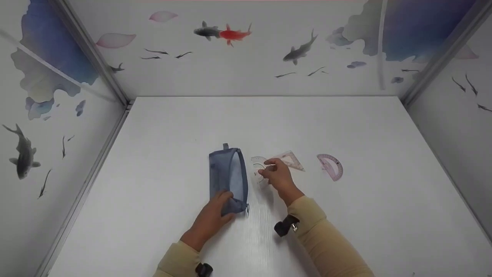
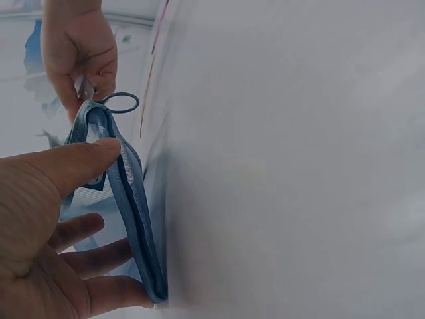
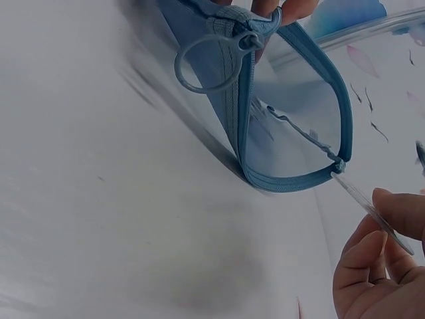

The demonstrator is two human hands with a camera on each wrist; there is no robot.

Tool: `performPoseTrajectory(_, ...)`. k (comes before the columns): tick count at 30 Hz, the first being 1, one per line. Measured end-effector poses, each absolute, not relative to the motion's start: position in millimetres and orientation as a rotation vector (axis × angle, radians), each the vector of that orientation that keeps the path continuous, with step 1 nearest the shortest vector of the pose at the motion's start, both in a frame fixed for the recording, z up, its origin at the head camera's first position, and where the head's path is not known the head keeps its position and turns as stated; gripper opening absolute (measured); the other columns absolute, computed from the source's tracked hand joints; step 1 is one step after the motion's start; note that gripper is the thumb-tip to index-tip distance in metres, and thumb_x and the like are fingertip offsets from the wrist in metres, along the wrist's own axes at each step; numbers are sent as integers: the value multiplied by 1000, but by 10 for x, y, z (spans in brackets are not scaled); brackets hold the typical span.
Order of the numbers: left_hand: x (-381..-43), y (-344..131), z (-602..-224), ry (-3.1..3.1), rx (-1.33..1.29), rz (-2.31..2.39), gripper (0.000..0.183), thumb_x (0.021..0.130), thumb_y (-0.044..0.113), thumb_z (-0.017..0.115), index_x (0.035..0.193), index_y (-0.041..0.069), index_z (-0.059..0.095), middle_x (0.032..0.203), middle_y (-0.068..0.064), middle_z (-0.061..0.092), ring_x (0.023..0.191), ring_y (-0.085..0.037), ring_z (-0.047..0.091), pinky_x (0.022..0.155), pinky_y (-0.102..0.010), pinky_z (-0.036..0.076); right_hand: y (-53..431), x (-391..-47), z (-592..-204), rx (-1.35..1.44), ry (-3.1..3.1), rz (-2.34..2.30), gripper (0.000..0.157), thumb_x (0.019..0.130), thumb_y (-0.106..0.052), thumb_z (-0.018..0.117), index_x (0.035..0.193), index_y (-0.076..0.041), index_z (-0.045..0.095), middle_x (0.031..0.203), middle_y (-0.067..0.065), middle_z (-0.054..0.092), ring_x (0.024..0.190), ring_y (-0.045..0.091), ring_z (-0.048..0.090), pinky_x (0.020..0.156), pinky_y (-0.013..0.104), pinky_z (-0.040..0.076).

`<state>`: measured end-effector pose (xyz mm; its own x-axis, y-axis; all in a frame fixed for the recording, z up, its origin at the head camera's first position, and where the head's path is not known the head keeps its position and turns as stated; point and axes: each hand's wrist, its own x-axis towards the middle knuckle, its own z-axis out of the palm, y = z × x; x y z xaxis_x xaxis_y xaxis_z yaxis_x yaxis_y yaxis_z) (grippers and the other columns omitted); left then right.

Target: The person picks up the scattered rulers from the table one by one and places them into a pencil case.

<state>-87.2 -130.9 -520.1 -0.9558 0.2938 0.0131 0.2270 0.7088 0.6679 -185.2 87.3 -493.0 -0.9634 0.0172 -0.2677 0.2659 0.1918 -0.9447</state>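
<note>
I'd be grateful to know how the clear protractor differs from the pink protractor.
The clear protractor looks colourless, while the pink protractor is tinted. The right hand pinches the clear protractor; the pink protractor lies on the table, untouched. Both have a curved edge and printed markings.

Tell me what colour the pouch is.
The pouch is blue, shown best in the head view.

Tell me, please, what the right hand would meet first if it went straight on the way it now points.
Probably the pouch, at its open side; the clear protractor in the right hand would lead, though depth is unclear.
</note>
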Motion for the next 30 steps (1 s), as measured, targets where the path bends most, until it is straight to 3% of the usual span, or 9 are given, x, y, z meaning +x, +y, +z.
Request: performPoseTrajectory(30, -866, -1309, -5178, 2851, 448, 1049, 55, 84, 10, 75, 132, 8, 49, 137, -20, 49, 126, -39, 49, 100, -51, 45, 554, -1823, -4980, 186, 2263, -1858, 32, 85, -3, 68, 114, 4, 56, 83, 5, 57, 69, 13, 53, 55, 22, 43)
